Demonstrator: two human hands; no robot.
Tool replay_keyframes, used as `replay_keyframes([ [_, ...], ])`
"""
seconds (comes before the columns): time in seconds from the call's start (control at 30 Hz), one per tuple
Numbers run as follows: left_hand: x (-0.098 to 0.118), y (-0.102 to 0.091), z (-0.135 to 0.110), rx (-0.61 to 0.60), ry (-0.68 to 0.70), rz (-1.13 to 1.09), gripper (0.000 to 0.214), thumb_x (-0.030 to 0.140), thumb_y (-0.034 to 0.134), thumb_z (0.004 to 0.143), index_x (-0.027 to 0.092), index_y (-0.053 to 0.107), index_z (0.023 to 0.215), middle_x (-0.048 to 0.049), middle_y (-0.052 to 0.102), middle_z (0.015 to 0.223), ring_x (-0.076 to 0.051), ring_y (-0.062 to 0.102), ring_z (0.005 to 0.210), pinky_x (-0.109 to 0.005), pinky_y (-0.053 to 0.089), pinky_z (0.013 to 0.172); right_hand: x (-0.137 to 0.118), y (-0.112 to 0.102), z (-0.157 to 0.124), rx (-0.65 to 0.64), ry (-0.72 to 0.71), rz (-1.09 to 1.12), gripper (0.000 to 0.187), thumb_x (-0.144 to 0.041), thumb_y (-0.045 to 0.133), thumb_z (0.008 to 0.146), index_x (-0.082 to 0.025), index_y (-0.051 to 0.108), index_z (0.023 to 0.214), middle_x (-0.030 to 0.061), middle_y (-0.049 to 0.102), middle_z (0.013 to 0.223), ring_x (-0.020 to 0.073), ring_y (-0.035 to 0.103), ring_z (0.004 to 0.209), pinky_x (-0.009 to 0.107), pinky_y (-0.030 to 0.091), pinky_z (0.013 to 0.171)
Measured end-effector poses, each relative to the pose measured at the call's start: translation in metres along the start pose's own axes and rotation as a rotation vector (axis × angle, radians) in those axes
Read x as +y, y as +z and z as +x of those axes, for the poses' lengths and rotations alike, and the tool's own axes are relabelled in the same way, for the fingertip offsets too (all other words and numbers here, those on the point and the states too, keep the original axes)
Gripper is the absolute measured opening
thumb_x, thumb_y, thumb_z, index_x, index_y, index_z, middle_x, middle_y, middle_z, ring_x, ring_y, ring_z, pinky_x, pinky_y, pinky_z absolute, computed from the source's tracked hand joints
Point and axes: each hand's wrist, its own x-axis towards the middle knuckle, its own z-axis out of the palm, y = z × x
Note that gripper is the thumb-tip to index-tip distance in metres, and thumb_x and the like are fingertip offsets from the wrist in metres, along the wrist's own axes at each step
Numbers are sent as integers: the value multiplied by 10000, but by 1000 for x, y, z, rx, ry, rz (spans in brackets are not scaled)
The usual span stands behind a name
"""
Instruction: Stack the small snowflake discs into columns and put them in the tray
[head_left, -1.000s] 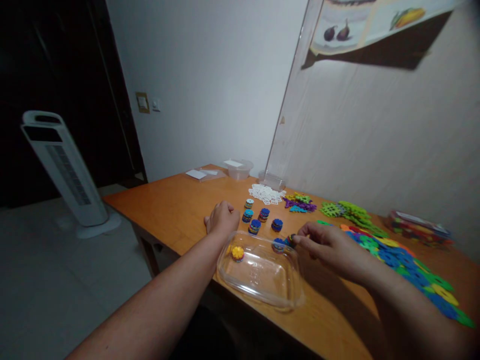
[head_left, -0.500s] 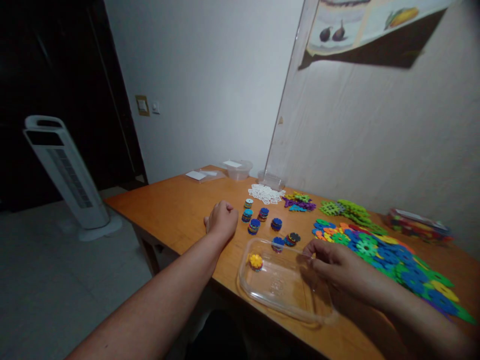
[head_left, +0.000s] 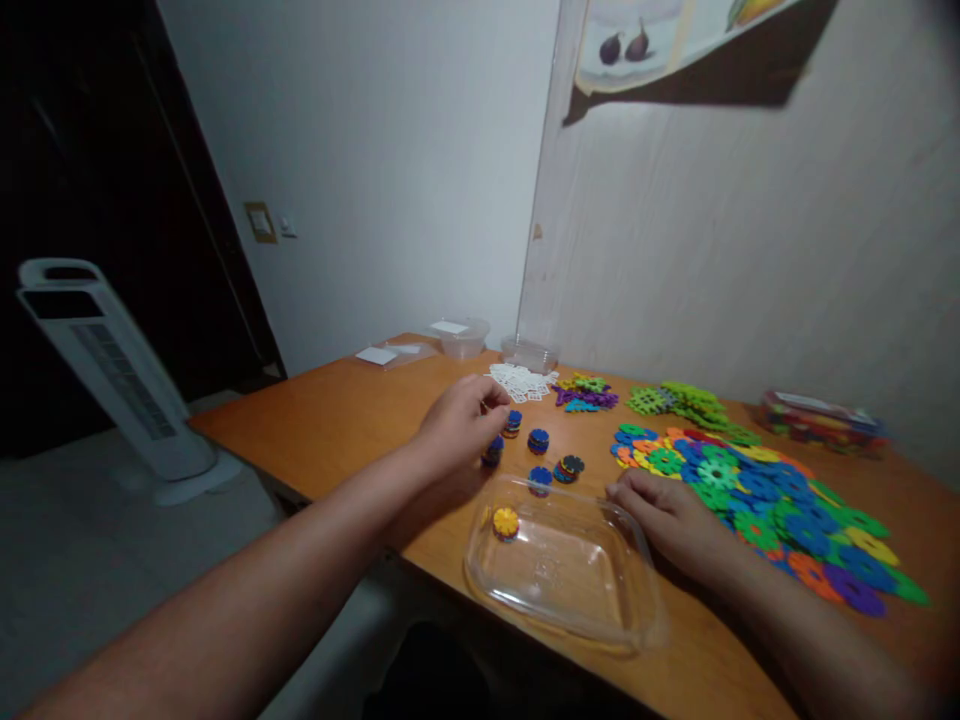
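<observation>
My left hand [head_left: 466,418] is over the small stacks of flower-shaped plastic discs, fingers curled down in a pinch; what lies between them is hidden. A blue-topped stack [head_left: 513,424] stands by its fingertips, and another blue stack [head_left: 492,452] is partly covered by the hand. My right hand [head_left: 664,512] rests on the table beside the right rim of a clear plastic tub [head_left: 559,625], fingers curled together with nothing visible in them. A yellow-topped stack [head_left: 505,523] sits inside the tub at its left end.
More stacks [head_left: 538,441] stand behind the tub, one with a black top [head_left: 570,468]. Loose colourful discs [head_left: 757,490] spread to the right. White pieces [head_left: 523,381], purple pieces [head_left: 589,397], green pieces [head_left: 679,402] and clear containers [head_left: 461,338] lie along the wall. A tower fan [head_left: 124,370] stands left.
My left hand has moved right over the stacks and now hides some of them. My right hand has shifted from above the tub's rim to the table beside it. The view has turned slightly right.
</observation>
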Motion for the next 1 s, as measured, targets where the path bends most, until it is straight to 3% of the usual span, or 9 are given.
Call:
replay_keyframes([
  [0.03, 6, -2, 1, -98, 97, -26, 143, 236, 573, 825, 215, 682, 915, -54, 677, 994, -158, 606, 900, -286, 486, 818, -2, 2, 0, -11, -9, -8, 396, -494, 439, 946, -210, 446, 670, -35, 429, 633, 133, 424, 613, 254, 329, 538],
  [0.1, 14, -2, 4, -234, 150, -30, 159, 233, 572, 820, 212, 686, 928, -61, 680, 990, -168, 606, 900, -298, 485, 820, -7, 4, -1, -5, -22, -26, 391, -478, 431, 950, -213, 426, 663, -39, 424, 634, 132, 422, 616, 253, 324, 544],
  [0.23, 16, 5, 6, -360, 226, -17, 144, 242, 561, 819, 219, 679, 898, -44, 676, 907, -162, 594, 843, -303, 472, 800, -8, 3, -2, 91, -19, -86, 388, -461, 429, 948, -214, 413, 648, -42, 414, 622, 128, 418, 605, 255, 308, 549],
  [0.4, 24, 6, 6, -578, 227, 67, 148, 234, 564, 821, 212, 683, 906, -31, 673, 874, -151, 575, 803, -281, 452, 745, -1, 4, 2, 192, -26, -127, 381, -439, 427, 942, -215, 390, 637, -37, 421, 603, 129, 430, 599, 257, 292, 546],
  [0.53, 31, 2, 15, -746, 349, 158, 168, 235, 570, 827, 179, 677, 943, -29, 661, 869, -141, 557, 777, -265, 430, 715, 1, 8, 7, 241, -34, -148, 381, -444, 448, 924, -216, 389, 625, -30, 447, 590, 135, 435, 587, 264, 273, 536],
  [0.67, 39, 1, 24, -847, 464, 281, 191, 248, 595, 824, 144, 667, 968, -38, 648, 893, -133, 543, 772, -244, 399, 683, -1, 10, 9, 248, -28, -149, 387, -452, 447, 924, -218, 395, 621, -27, 458, 586, 141, 446, 584, 272, 273, 545],
  [1.0, 49, 11, 36, -992, 559, 526, 269, 280, 659, 802, 169, 702, 1043, -42, 646, 906, -133, 537, 760, -234, 385, 658, -1, 15, 13, 308, 4, -106, 391, -447, 441, 923, -217, 378, 613, -29, 444, 574, 139, 440, 569, 277, 260, 542],
])
